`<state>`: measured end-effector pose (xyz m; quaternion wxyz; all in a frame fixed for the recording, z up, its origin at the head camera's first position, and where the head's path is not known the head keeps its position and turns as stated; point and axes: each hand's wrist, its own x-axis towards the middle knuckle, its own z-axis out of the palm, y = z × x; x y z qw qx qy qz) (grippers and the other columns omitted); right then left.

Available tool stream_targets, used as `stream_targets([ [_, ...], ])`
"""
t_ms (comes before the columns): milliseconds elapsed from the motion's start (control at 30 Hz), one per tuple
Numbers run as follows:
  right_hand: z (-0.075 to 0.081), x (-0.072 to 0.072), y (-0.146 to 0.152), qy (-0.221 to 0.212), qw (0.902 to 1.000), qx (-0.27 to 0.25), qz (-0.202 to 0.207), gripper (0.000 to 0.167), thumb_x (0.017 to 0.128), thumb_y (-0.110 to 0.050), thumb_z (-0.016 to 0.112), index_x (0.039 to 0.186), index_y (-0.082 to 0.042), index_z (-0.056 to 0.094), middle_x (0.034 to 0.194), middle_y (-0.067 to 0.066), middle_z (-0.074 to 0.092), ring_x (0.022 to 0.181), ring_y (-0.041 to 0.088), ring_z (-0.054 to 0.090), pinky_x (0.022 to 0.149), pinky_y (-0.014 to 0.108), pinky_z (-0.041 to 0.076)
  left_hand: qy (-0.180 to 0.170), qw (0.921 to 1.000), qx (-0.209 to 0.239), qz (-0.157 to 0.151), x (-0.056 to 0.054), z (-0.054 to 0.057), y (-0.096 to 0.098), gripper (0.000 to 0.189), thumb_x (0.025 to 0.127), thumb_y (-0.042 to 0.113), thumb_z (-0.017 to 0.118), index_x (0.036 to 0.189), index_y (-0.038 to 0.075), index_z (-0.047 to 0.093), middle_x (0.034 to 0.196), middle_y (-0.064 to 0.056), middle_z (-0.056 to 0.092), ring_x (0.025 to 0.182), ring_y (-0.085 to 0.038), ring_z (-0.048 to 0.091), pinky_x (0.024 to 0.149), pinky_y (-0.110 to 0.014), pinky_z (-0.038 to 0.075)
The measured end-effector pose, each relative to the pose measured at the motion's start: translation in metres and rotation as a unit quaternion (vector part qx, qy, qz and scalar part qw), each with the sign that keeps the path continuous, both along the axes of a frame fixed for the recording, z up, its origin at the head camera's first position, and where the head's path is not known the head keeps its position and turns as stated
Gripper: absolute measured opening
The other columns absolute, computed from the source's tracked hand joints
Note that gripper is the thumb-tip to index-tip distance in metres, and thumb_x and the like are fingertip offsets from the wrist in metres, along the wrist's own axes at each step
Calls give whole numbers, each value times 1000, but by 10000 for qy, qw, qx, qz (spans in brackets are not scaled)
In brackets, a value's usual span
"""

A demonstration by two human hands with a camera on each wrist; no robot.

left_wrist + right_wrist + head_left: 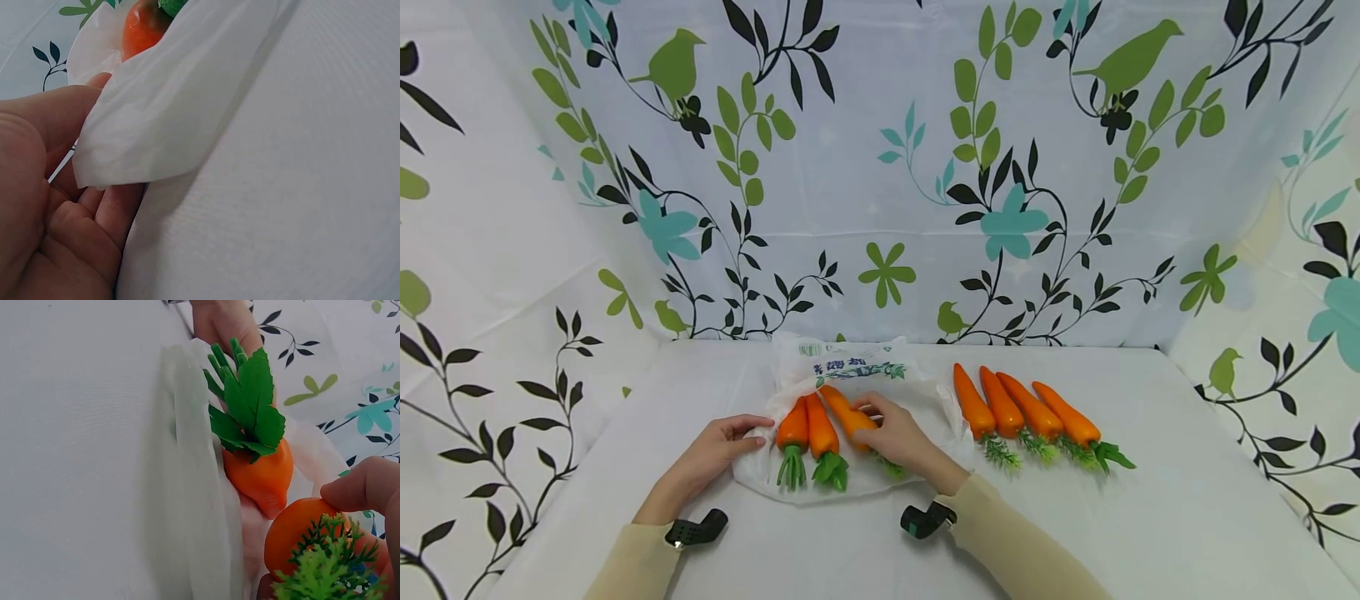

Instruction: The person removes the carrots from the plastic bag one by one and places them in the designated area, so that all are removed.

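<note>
My right hand (pixel 891 431) grips an orange toy carrot (pixel 844 410) with feathery green leaves, over a white plastic bag (pixel 917 400). In the right wrist view, thumb and fingers close around that carrot (pixel 290 534) near its leafy end. Two more carrots, one with short green stems (pixel 793 425) and one with broad leaves (pixel 822 423), lie side by side on the bag to its left. At the bag's left edge, my left hand (pixel 718 454) pinches the thin plastic; the left wrist view shows the bag's edge (pixel 144 137) between thumb and fingers.
Several carrots (pixel 1003 404) lie in a slanted row on the white table (pixel 1180 467), right of the bag. Behind the table hangs a cloth (pixel 850 167) printed with leaves and birds. Dark wrist cameras (pixel 696 528) sit on both sleeves.
</note>
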<state>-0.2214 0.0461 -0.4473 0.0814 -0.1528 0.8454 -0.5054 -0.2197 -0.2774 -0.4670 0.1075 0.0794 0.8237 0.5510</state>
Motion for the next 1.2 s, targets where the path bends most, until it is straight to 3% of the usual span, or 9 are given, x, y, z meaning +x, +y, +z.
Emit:
stream_targets([
  [233, 1, 5, 8, -129, 9999, -25, -15, 42, 87, -20, 66, 128, -22, 64, 128, 5, 61, 106, 23, 59, 85, 35, 54, 9, 10000, -25, 5, 0, 1, -1, 35, 94, 20, 69, 127, 7, 67, 142, -13, 54, 131, -30, 40, 113, -52, 28],
  [1000, 18, 18, 50, 12, 9998, -47, 192, 39, 90, -21, 66, 128, -23, 65, 128, 5, 62, 104, 23, 58, 85, 35, 53, 23, 10000, -16, 51, -2, -5, -1, 34, 94, 19, 69, 126, 7, 67, 140, -13, 55, 133, -32, 40, 114, -55, 27],
  [1200, 22, 23, 62, 58, 9999, 80, 54, 38, 89, -21, 68, 126, -24, 66, 126, 2, 63, 106, 24, 57, 87, 37, 52, 49, 9999, -48, 87, -3, -5, -2, 33, 94, 18, 69, 125, 7, 68, 141, -14, 54, 134, -33, 39, 115, -56, 25],
])
